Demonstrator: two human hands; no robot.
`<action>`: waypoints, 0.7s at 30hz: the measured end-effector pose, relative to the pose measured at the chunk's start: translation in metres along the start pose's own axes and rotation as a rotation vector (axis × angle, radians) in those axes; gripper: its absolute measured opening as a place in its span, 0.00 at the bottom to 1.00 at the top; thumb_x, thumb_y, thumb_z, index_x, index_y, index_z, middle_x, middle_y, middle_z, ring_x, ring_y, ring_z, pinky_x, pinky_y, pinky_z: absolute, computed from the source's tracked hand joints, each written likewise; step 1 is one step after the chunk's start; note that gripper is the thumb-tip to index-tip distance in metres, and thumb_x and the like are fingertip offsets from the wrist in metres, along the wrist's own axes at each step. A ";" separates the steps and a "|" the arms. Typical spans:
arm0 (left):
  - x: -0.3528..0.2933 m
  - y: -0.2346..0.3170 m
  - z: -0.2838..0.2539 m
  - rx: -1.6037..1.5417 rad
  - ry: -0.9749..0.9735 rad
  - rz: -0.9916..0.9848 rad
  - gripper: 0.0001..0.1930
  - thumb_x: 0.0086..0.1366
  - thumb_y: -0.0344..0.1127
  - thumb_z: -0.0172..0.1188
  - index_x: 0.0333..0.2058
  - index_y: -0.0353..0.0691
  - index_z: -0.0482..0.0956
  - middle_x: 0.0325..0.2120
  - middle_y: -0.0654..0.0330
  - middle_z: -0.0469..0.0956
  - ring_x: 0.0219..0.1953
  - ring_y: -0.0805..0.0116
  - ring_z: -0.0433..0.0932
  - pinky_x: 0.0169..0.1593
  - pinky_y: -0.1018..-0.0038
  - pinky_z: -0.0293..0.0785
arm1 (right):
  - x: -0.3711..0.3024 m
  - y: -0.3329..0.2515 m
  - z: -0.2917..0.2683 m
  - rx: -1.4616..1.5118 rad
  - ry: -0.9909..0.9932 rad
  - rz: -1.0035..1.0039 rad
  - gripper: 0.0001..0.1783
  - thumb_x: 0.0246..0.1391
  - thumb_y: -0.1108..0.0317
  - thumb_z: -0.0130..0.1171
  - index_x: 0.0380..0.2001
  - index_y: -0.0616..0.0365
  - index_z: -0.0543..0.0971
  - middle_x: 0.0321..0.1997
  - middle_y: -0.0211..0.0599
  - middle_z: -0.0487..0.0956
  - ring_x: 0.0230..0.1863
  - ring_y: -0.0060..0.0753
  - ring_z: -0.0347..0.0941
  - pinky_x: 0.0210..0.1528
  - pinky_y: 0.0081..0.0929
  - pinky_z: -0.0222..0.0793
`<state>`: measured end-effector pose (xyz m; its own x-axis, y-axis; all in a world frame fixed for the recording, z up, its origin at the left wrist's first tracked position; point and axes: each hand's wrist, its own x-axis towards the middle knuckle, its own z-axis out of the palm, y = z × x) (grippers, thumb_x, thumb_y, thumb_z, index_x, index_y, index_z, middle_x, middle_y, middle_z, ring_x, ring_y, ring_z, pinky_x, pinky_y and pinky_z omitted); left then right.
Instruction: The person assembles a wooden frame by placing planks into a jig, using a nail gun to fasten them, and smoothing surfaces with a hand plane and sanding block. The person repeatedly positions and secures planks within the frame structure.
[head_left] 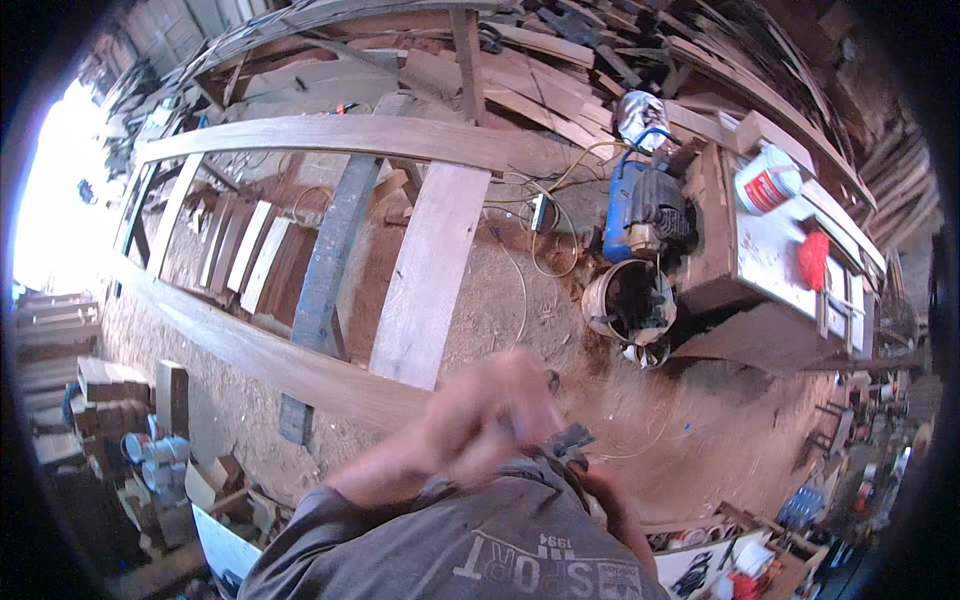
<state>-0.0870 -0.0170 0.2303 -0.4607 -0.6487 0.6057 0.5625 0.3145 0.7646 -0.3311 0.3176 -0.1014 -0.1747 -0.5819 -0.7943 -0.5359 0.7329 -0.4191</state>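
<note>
My left hand (pixel 487 412) is raised close to my chest and blurred by motion, its fingers curled together. A small dark grey object (pixel 571 440) shows just right of it; whether the hand grips it is unclear. Only a strip of my right hand (pixel 608 505) shows past my grey shirt (pixel 470 550), so its fingers are hidden. Beyond the hands a large wooden frame (pixel 300 370) lies over the sawdust floor, with a pale cross plank (pixel 432 270) and a bluish cross plank (pixel 332 255) spanning its two long rails.
A blue motor machine (pixel 640 210) and a dirty bucket (pixel 628 300) stand right of the frame, with cables on the floor. A workbench (pixel 765 255) carries a white tub (pixel 768 180) and a red cloth (pixel 812 258). Planks pile up at the back; wood blocks and cans (pixel 158 455) sit lower left.
</note>
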 end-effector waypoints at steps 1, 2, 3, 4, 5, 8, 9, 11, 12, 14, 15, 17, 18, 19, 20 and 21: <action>0.030 0.001 0.017 -0.150 -0.119 0.170 0.06 0.78 0.39 0.54 0.41 0.45 0.74 0.30 0.55 0.78 0.27 0.61 0.72 0.35 0.57 0.68 | 0.010 0.010 -0.022 0.019 -0.016 0.042 0.33 0.62 0.46 0.61 0.59 0.63 0.79 0.53 0.66 0.82 0.55 0.66 0.80 0.55 0.51 0.75; 0.049 0.004 0.029 -0.252 -0.173 0.246 0.07 0.76 0.41 0.57 0.41 0.47 0.75 0.32 0.55 0.80 0.28 0.60 0.74 0.36 0.57 0.69 | 0.015 0.020 -0.038 -0.028 0.103 -0.022 0.36 0.61 0.45 0.62 0.60 0.66 0.77 0.52 0.67 0.82 0.55 0.65 0.80 0.55 0.51 0.75; 0.065 0.006 0.041 -0.356 -0.233 0.323 0.07 0.75 0.44 0.60 0.42 0.49 0.75 0.34 0.54 0.81 0.29 0.59 0.76 0.37 0.56 0.71 | 0.028 0.030 -0.060 -0.085 0.225 -0.100 0.40 0.61 0.43 0.63 0.62 0.68 0.75 0.52 0.68 0.82 0.55 0.65 0.80 0.55 0.51 0.75; 0.071 0.006 0.053 -0.433 -0.199 0.326 0.12 0.73 0.49 0.61 0.44 0.50 0.76 0.35 0.55 0.81 0.30 0.60 0.76 0.38 0.57 0.71 | 0.048 0.055 -0.084 -0.080 0.163 -0.112 0.42 0.60 0.41 0.63 0.63 0.69 0.74 0.51 0.68 0.82 0.54 0.65 0.81 0.55 0.52 0.75; 0.076 0.004 0.065 -0.500 -0.165 0.329 0.16 0.71 0.54 0.63 0.47 0.50 0.78 0.37 0.55 0.81 0.32 0.61 0.76 0.39 0.58 0.70 | 0.060 0.053 -0.109 -0.177 0.157 -0.132 0.42 0.60 0.41 0.64 0.63 0.69 0.74 0.50 0.68 0.82 0.53 0.65 0.81 0.54 0.53 0.75; 0.083 -0.003 0.084 -0.476 -0.031 0.407 0.31 0.68 0.66 0.63 0.58 0.50 0.84 0.42 0.53 0.78 0.40 0.61 0.75 0.47 0.56 0.66 | 0.072 -0.048 -0.218 -0.492 0.154 -0.203 0.39 0.60 0.41 0.63 0.62 0.63 0.76 0.46 0.67 0.83 0.50 0.69 0.80 0.53 0.55 0.75; 0.091 -0.011 0.072 -0.328 -0.083 0.429 0.29 0.69 0.65 0.62 0.58 0.51 0.85 0.44 0.54 0.79 0.42 0.61 0.76 0.50 0.54 0.67 | 0.064 -0.082 -0.245 -0.469 0.137 -0.174 0.38 0.61 0.41 0.63 0.61 0.61 0.77 0.46 0.66 0.83 0.49 0.70 0.80 0.52 0.55 0.75; 0.091 -0.021 0.065 0.151 0.010 0.468 0.22 0.71 0.60 0.62 0.52 0.52 0.82 0.42 0.56 0.81 0.39 0.62 0.78 0.47 0.55 0.71 | 0.085 -0.136 -0.282 -0.483 0.114 -0.244 0.35 0.61 0.41 0.63 0.60 0.58 0.78 0.44 0.66 0.83 0.49 0.71 0.79 0.52 0.56 0.75; 0.090 -0.025 0.065 0.436 0.146 0.469 0.16 0.72 0.55 0.63 0.47 0.52 0.79 0.38 0.59 0.82 0.34 0.64 0.77 0.41 0.58 0.74 | 0.095 -0.156 -0.297 -0.500 0.121 -0.299 0.34 0.61 0.41 0.62 0.59 0.56 0.78 0.43 0.65 0.83 0.48 0.71 0.79 0.52 0.56 0.75; 0.103 -0.030 0.064 0.745 0.364 0.446 0.13 0.73 0.52 0.63 0.39 0.50 0.77 0.32 0.65 0.83 0.28 0.71 0.77 0.33 0.64 0.79 | 0.111 -0.200 -0.327 -0.504 0.138 -0.401 0.33 0.62 0.41 0.62 0.59 0.55 0.79 0.42 0.65 0.83 0.48 0.70 0.80 0.52 0.56 0.75; 0.108 -0.035 0.059 0.705 0.364 0.472 0.11 0.73 0.46 0.60 0.38 0.45 0.79 0.30 0.61 0.82 0.28 0.67 0.77 0.33 0.61 0.78 | 0.117 -0.229 -0.339 -0.496 0.145 -0.451 0.33 0.62 0.41 0.62 0.59 0.55 0.78 0.42 0.65 0.83 0.48 0.70 0.80 0.52 0.56 0.75; 0.114 -0.042 0.039 0.699 0.343 0.459 0.09 0.70 0.39 0.60 0.37 0.40 0.81 0.29 0.58 0.80 0.29 0.60 0.77 0.36 0.58 0.77 | 0.143 -0.279 -0.358 -0.548 0.171 -0.581 0.35 0.62 0.40 0.62 0.59 0.58 0.78 0.42 0.65 0.84 0.48 0.68 0.80 0.52 0.56 0.75; 0.116 -0.044 0.027 0.748 0.323 0.414 0.09 0.67 0.38 0.63 0.37 0.39 0.81 0.30 0.58 0.80 0.30 0.58 0.77 0.38 0.58 0.78 | 0.156 -0.309 -0.367 -0.593 0.168 -0.632 0.35 0.62 0.41 0.62 0.59 0.60 0.78 0.43 0.65 0.84 0.48 0.68 0.80 0.52 0.56 0.75; 0.116 -0.044 0.020 0.767 0.278 0.391 0.10 0.65 0.38 0.66 0.37 0.38 0.81 0.31 0.57 0.79 0.31 0.57 0.78 0.40 0.58 0.78 | 0.158 -0.335 -0.377 -0.628 0.195 -0.678 0.35 0.63 0.41 0.62 0.59 0.62 0.77 0.43 0.65 0.84 0.48 0.68 0.80 0.52 0.56 0.75; 0.121 -0.061 -0.002 0.762 0.253 0.329 0.10 0.63 0.38 0.67 0.36 0.39 0.81 0.31 0.58 0.79 0.32 0.57 0.77 0.40 0.59 0.77 | 0.165 -0.364 -0.386 -0.660 0.202 -0.730 0.35 0.63 0.42 0.62 0.58 0.63 0.77 0.44 0.65 0.83 0.49 0.68 0.80 0.52 0.56 0.75; 0.121 -0.079 -0.021 0.755 0.236 0.261 0.11 0.61 0.39 0.69 0.35 0.39 0.80 0.32 0.59 0.79 0.32 0.57 0.77 0.40 0.59 0.76 | 0.172 -0.390 -0.395 -0.696 0.198 -0.782 0.35 0.63 0.42 0.62 0.58 0.64 0.77 0.44 0.66 0.83 0.49 0.68 0.80 0.52 0.56 0.75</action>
<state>-0.1726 -0.1350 0.2391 -0.1759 -0.5926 0.7860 -0.0196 0.8004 0.5991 -0.4784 -0.2080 0.0991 0.3246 -0.8965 -0.3017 -0.9007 -0.1955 -0.3881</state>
